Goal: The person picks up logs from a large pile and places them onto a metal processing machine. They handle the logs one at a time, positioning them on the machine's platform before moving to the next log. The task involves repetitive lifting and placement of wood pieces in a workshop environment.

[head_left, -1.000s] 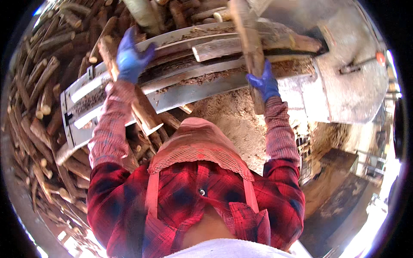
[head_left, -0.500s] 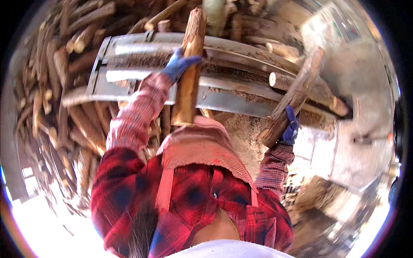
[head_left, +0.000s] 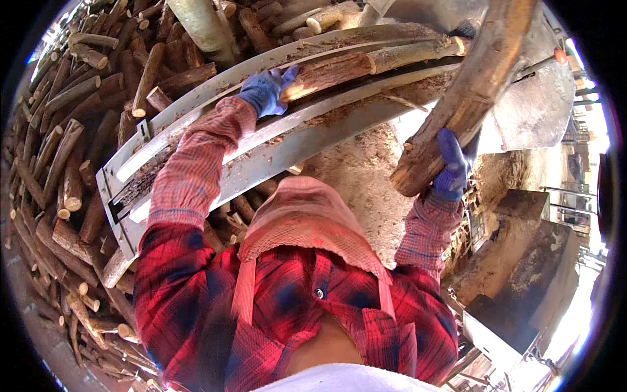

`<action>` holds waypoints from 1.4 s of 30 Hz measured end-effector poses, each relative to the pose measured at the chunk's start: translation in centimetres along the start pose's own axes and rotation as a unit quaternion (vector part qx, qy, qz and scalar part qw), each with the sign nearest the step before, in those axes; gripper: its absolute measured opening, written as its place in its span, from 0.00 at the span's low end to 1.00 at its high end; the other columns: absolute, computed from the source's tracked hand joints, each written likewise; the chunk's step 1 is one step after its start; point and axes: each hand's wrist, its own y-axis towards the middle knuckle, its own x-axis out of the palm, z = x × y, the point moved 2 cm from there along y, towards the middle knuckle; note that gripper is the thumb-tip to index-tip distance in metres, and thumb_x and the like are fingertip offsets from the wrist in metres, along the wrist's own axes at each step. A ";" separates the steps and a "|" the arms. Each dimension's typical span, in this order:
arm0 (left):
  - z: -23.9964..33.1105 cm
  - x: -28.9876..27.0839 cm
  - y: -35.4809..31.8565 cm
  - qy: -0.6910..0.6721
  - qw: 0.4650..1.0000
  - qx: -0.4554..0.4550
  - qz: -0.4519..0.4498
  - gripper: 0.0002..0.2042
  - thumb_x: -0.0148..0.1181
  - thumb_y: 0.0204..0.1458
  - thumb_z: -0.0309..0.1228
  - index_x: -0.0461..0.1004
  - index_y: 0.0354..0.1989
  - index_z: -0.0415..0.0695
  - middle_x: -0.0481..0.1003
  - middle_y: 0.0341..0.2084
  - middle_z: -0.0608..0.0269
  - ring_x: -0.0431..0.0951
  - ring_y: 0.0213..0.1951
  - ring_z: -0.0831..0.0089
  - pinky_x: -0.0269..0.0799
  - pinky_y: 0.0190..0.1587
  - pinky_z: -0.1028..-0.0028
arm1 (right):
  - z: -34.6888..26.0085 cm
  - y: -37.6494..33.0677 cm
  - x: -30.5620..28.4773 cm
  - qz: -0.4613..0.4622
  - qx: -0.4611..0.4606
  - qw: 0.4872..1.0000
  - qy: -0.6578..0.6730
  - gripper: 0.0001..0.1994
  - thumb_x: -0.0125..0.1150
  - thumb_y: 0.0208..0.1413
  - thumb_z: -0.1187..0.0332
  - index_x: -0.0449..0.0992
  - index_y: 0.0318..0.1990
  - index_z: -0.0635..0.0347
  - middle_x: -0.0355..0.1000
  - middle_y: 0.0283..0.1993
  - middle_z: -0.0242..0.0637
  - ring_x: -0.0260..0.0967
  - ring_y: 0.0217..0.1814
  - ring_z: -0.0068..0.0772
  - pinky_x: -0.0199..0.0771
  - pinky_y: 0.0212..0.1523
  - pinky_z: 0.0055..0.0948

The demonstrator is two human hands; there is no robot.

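Two logs are in hand, both handled in blue gloves. The left hand (head_left: 266,91) presses on the near end of a reddish-brown log (head_left: 366,65) lying lengthwise in the long metal trough (head_left: 261,153); its end shows pale, splintered wood and its far part a greyer bark. The right hand (head_left: 450,166) is closed around the lower end of a thicker log (head_left: 467,98), rough-barked and brown, held slanting up above the trough's right side. Stacked firewood (head_left: 59,150) fills the left, and sawdust (head_left: 359,176) lies under the trough.
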 end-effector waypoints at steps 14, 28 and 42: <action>2.7 3.4 -4.8 -0.435 0.840 0.033 0.322 0.35 0.66 0.52 0.37 0.56 0.65 0.38 0.69 0.56 0.49 0.70 0.57 0.57 0.67 0.60 0.61 | 14.5 -2.1 6.5 -0.246 0.176 0.942 -0.147 0.43 0.74 0.44 0.63 0.53 0.65 0.61 0.63 0.58 0.43 0.66 0.56 0.38 0.71 0.56 0.33; 1.6 0.7 -22.0 -0.772 0.307 -0.108 0.545 0.33 0.57 0.52 0.56 0.68 0.55 0.37 0.76 0.46 0.52 0.76 0.49 0.60 0.69 0.58 0.61 | 13.0 -11.4 23.1 -0.642 0.165 0.737 0.130 0.47 0.77 0.40 0.56 0.58 0.66 0.65 0.66 0.60 0.41 0.63 0.60 0.34 0.64 0.62 0.34; 13.3 4.6 -38.0 -0.278 0.538 -0.546 0.578 0.30 0.67 0.47 0.43 0.68 0.54 0.38 0.70 0.48 0.58 0.68 0.49 0.67 0.65 0.53 0.70 | 15.9 -0.2 36.4 -0.698 -0.359 0.598 -0.162 0.47 0.76 0.37 0.47 0.61 0.63 0.62 0.71 0.53 0.56 0.71 0.55 0.51 0.71 0.56 0.42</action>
